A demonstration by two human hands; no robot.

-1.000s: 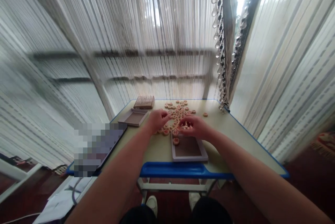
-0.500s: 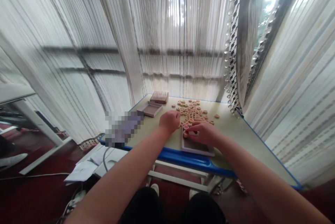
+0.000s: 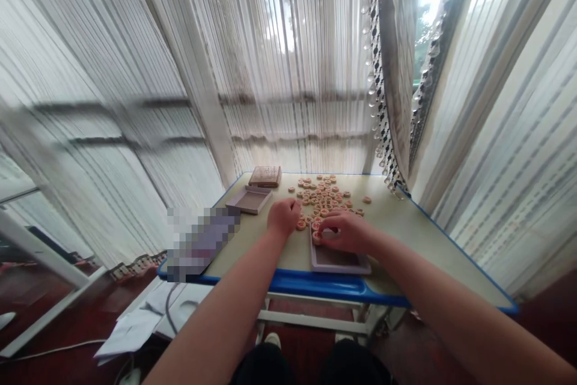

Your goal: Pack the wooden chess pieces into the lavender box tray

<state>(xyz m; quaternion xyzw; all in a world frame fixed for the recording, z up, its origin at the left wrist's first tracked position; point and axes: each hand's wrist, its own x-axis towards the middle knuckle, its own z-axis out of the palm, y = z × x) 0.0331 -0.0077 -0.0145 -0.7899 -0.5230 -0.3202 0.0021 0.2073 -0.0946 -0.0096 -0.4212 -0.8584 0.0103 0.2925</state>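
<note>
Several round wooden game pieces lie scattered on the far half of a beige table with a blue rim. A shallow grey box tray sits near the front edge. My left hand is curled closed beside the pile, just left of the tray, and what it holds is hidden. Over the tray's far end my right hand pinches a small piece, with a few pieces lying at its fingertips in the tray's corner.
A second open box half and a flat printed box lie at the table's far left. A blurred dark flat object rests at the left edge. Sheer curtains hang behind. Papers and cables lie on the floor.
The camera has swung about. My right hand moved from the pile to the tray's far end with pieces. My left hand stayed closed beside the pile.
</note>
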